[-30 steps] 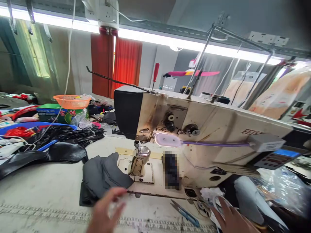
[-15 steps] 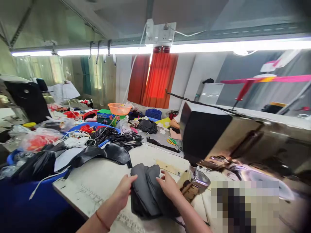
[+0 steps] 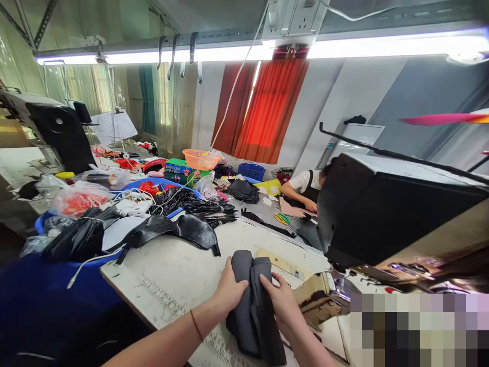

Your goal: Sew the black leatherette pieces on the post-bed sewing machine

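Observation:
Both hands grip a folded dark grey fabric piece [image 3: 244, 311] with two rounded, padded-looking folds side by side. My left hand [image 3: 229, 289] closes on its left edge, the thumb lying on top. On the opposite edge, my right hand [image 3: 281, 296] presses with thumb and fingers; some fingertips are hidden behind the fabric. Beneath it is the white worktable [image 3: 179, 275], printed with ruler marks. Just right of my right hand stands the metal end of a sewing machine bed [image 3: 319, 298]. Shiny black curved pieces [image 3: 194, 232] lie beyond my left hand.
A sewing machine's black head [image 3: 405, 204] rises on the right. Left, a blue bin [image 3: 86, 262] holds bags, cords and black strips. Green-handled scissors [image 3: 281, 219] lie farther back, near a seated co-worker's arm [image 3: 294, 188]. An orange basket [image 3: 200, 160] sits on a green box.
The fabric has been squeezed into a narrower, longer bundle, and my left hand has come further around its side. The view has turned, bringing the co-worker more into sight.

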The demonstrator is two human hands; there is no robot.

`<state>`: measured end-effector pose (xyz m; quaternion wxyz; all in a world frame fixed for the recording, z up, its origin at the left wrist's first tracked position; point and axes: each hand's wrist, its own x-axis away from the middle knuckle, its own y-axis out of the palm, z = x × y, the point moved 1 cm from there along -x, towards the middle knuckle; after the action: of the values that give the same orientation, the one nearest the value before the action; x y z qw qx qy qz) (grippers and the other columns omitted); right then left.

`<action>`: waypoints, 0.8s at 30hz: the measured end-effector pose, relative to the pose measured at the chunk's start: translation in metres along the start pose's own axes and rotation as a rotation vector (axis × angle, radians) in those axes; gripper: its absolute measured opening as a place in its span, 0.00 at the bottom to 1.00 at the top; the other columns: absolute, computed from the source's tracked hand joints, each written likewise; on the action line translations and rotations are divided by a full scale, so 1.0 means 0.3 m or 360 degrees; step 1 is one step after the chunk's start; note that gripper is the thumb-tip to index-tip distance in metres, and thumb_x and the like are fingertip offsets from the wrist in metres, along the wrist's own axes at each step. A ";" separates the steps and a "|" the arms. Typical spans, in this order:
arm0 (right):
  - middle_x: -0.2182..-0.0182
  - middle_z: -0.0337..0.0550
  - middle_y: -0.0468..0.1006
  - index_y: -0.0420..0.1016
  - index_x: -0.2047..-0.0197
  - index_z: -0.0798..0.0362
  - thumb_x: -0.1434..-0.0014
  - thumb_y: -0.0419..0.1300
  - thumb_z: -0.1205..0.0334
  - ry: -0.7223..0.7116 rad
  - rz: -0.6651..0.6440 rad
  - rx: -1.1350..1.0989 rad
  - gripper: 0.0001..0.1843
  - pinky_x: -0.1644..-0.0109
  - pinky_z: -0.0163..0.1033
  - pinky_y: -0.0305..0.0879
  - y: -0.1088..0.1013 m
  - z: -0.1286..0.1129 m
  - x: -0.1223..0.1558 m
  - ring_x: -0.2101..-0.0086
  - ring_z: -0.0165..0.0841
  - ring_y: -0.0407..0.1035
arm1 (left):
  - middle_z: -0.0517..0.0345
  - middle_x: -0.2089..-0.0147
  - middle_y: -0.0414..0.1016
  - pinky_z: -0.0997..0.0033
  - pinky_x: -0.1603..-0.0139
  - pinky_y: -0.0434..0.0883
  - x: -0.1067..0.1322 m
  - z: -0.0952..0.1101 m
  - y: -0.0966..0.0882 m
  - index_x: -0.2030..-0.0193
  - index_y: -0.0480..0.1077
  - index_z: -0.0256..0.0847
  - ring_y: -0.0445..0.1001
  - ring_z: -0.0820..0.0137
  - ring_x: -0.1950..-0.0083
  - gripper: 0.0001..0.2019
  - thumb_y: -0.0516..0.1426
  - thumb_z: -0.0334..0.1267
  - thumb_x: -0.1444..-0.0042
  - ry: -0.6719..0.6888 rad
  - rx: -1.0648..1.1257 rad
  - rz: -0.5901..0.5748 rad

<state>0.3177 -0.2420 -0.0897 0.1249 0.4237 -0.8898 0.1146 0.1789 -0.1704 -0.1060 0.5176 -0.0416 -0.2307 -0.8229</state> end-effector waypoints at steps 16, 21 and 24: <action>0.73 0.38 0.83 0.51 0.33 0.55 0.68 0.78 0.54 0.0081 -0.0083 -0.0445 0.64 0.65 0.41 0.75 -0.043 -0.018 0.091 0.69 0.42 0.80 | 0.45 0.64 0.80 0.64 0.61 0.76 0.089 0.048 0.009 0.58 0.73 0.31 0.77 0.62 0.66 0.17 0.62 0.27 0.59 -0.0528 0.0321 -0.0143; 0.65 0.44 0.84 0.48 0.30 0.54 0.66 0.78 0.52 -0.0121 -0.0014 -0.0275 0.65 0.59 0.43 0.75 -0.100 -0.145 0.175 0.60 0.46 0.79 | 0.45 0.66 0.81 0.67 0.64 0.75 0.087 0.044 -0.031 0.61 0.76 0.29 0.77 0.63 0.68 0.13 0.60 0.29 0.56 -0.0497 0.0410 -0.0147; 0.55 0.48 0.83 0.47 0.30 0.47 0.60 0.75 0.49 -0.0146 -0.0323 -0.0343 0.60 0.55 0.47 0.74 -0.072 -0.225 0.215 0.57 0.46 0.78 | 0.45 0.61 0.82 0.66 0.57 0.75 0.089 0.050 -0.030 0.57 0.76 0.30 0.79 0.61 0.62 0.16 0.62 0.29 0.56 -0.0356 0.0484 -0.0094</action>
<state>0.3038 -0.2811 -0.0034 0.1398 0.5005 -0.8543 -0.0143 0.1562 -0.1831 -0.0875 0.4647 -0.0473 -0.4095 -0.7836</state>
